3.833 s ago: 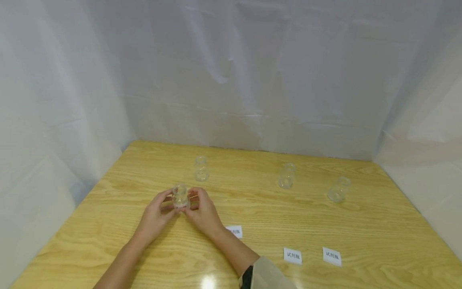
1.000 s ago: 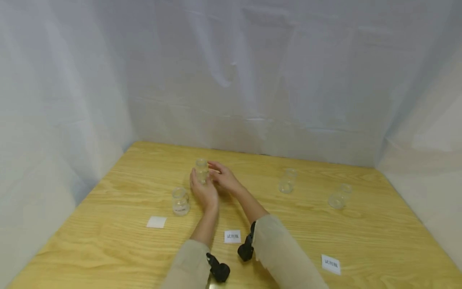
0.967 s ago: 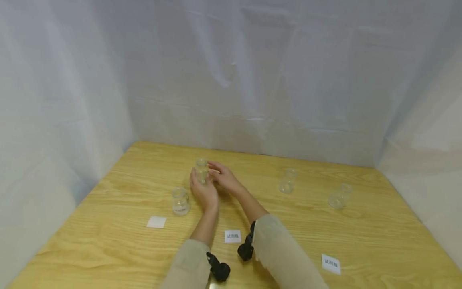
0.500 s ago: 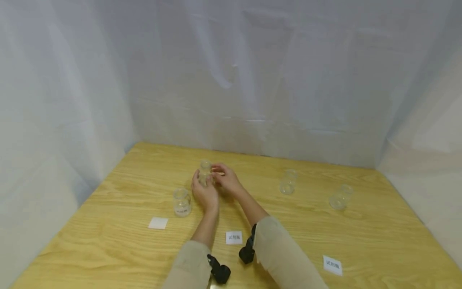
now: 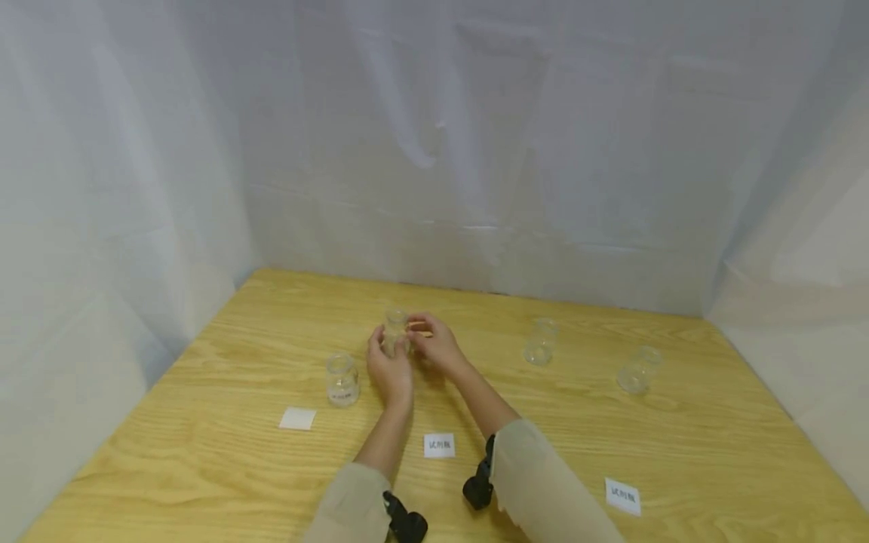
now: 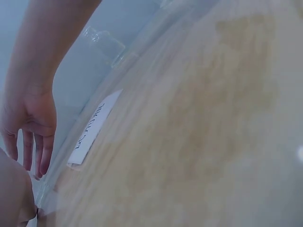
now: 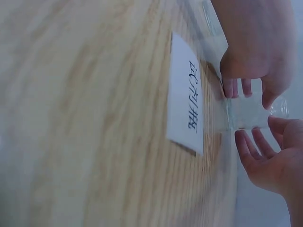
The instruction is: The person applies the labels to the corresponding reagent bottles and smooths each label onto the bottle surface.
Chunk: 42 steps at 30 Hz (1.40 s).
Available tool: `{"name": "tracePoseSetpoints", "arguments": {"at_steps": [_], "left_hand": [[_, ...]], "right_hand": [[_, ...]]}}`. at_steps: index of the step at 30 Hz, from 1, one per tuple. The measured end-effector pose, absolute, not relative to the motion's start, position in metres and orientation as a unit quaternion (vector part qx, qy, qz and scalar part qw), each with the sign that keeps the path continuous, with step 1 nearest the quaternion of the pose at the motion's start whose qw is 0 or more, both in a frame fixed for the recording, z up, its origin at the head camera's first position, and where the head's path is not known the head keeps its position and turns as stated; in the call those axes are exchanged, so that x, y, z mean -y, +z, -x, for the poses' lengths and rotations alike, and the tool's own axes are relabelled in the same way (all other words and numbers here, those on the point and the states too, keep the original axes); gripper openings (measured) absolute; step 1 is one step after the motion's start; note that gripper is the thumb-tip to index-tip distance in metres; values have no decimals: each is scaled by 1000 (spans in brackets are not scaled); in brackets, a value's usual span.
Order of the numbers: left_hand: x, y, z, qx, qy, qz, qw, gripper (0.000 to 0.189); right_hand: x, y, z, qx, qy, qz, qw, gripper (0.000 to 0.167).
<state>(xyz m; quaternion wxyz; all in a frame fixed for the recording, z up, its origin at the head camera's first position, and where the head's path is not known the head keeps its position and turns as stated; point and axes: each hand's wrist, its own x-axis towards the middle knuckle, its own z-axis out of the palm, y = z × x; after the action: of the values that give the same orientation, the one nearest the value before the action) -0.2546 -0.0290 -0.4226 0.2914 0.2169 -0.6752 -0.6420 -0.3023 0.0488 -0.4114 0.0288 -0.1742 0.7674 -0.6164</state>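
Between both hands a clear glass bottle (image 5: 396, 323) stands upright at the left middle of the table; I cannot tell if its base touches the wood. My left hand (image 5: 391, 369) grips it from the left, thumb across the front. My right hand (image 5: 437, 345) holds its right side, with thumb and bent fingers against the glass in the right wrist view, where the bottle (image 7: 251, 111) lies sideways. Left of and nearer than the hands stands a second glass bottle (image 5: 342, 379) with a written label low on its front.
Two more glass bottles (image 5: 541, 342) (image 5: 640, 369) stand at the right. A blank white card (image 5: 297, 418) lies at the left. Two cards with writing (image 5: 439, 445) (image 5: 622, 496) lie nearer the front. White sheeting (image 5: 475, 151) encloses the table (image 5: 679, 437).
Earlier both hands held the nearer-left bottle; it now stands alone. One written card has gone from the front right. Over the last second the held bottle has shifted slightly right and nearer.
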Motion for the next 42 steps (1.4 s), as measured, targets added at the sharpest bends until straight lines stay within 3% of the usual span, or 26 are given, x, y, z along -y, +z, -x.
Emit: {"name": "tracePoseSetpoints", "arguments": {"at_steps": [4,12,23,42], "left_hand": [[29,-423,250,678,-652,-201,275,41],[31,-426,241,698,-656,-156,242,40],[36,-426,225,714,-662,-99,205,37],[50,-426,203,732,-671,-28,116,40]], "right_hand": [[-56,-421,304,-761,-624,176,21,25],[-60,-405,280,-780,-616,107,26,27],[-66,-400,259,-786,-611,93,8,22],[-71,-398,232,-778,-625,54,43,26]]}}
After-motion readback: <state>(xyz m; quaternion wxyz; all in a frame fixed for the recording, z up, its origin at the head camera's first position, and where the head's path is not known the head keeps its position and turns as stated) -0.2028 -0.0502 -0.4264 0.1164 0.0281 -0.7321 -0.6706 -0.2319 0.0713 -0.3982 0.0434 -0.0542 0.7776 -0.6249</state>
